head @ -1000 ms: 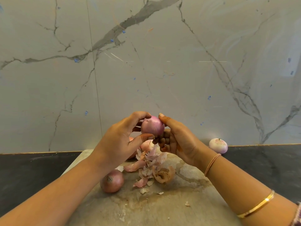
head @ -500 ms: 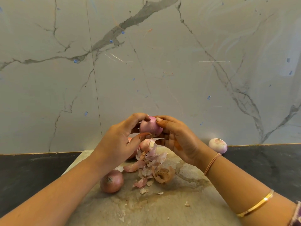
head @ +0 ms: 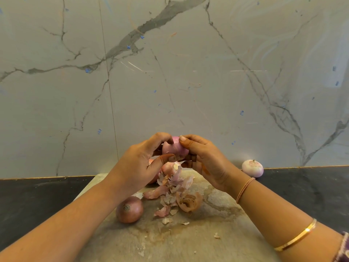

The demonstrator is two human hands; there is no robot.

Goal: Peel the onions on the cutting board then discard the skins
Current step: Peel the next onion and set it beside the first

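Both of your hands are up off the cutting board [head: 198, 242], wrapped around one pink onion [head: 174, 147]. Your left hand [head: 139, 165] curls its fingers over the top left of it, with the thumb pressing on the lower front. Your right hand [head: 204, 159] has its thumb tip on top and its fingers curled under the right side. The pink onion sits between the two hands, above the far middle of the board, and its visible face is smooth and shiny.

Straight below it lies a heap of skins [head: 177, 188], pink and brown, with small flakes scattered toward you. A second onion [head: 169, 167] sits at the top of that heap, partly hidden by your left thumb; I can't tell how much of it is peeled. A brown onion [head: 129, 209], skin still on, rests on the board's left side just beside your left forearm.

The board lies on a dark counter [head: 37, 195]. A pale onion [head: 252, 168] sits on the counter off the board to the right, against the marble wall [head: 170, 72]. Your right arm wears a thin band [head: 244, 189] at the wrist and a gold bangle [head: 296, 236] farther up the forearm.
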